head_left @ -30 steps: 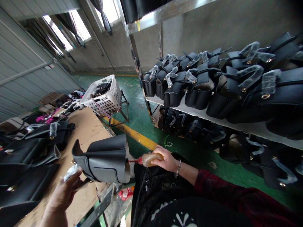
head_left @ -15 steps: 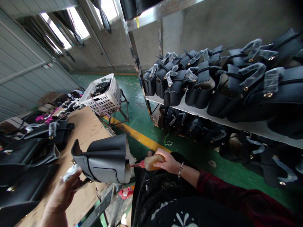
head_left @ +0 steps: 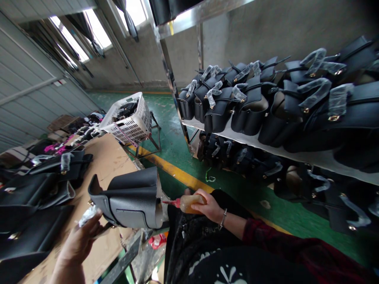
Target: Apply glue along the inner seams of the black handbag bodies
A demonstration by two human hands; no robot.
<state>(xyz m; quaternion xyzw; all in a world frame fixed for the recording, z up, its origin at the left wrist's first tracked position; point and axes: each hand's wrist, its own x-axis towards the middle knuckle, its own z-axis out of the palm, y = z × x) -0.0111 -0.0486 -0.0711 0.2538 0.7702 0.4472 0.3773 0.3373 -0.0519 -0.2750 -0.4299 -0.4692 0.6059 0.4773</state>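
A black handbag [head_left: 128,199] lies on its side over the edge of the cardboard-topped table, its open-looking end turned toward my lap. My left hand [head_left: 79,236] grips its plastic-wrapped handle [head_left: 89,215] at the left. In my right hand [head_left: 209,207] is a squeeze bottle [head_left: 191,203] of amber liquid, fingers wrapped round its body. The bottle's red nozzle points left at the near end of the bag, close to its edge; whether the tip touches is hard to tell.
Several black bags [head_left: 26,213] lie on the cardboard tabletop [head_left: 108,157] at left. A white plastic basket [head_left: 133,126] with dark pieces stands on a metal stand beyond. To the right, a metal rack [head_left: 251,137] holds rows of black bags. Green floor with a yellow line [head_left: 174,173] runs between.
The bottle and my right hand have moved very slightly; the nozzle still points at the bag's end. My left hand and the bag have barely shifted.
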